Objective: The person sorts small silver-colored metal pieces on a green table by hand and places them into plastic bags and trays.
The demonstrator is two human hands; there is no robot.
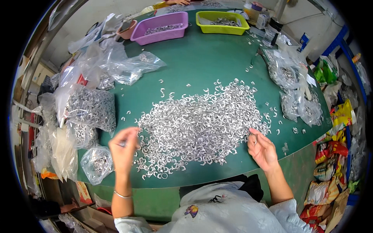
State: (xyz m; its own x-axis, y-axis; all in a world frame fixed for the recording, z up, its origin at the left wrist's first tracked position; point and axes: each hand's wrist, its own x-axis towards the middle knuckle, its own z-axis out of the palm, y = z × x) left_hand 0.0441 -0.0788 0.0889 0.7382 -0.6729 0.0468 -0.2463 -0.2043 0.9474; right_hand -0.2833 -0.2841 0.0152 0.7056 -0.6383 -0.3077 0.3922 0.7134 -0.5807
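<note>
A wide heap of small silver C-shaped metal pieces (198, 124) lies spread over the green table (186, 62) in front of me. My left hand (124, 145) is at the heap's left edge, fingers curled and closed; a bit of grey metal shows between them. At the right edge my right hand (262, 149) is half turned palm up, thumb and fingertips brought together around a small metal piece (255, 139). Its fingertips touch or nearly touch the outermost pieces. How many pieces each hand holds is hidden.
Far back stand a purple basin (163, 29) and a yellow-green basin (222, 22), both with metal pieces. Filled clear bags (91, 108) crowd the left edge; more bags (289, 101) lie right. Beyond the table, a person's hand (178, 2) shows. Blue shelving (351, 54) stands right.
</note>
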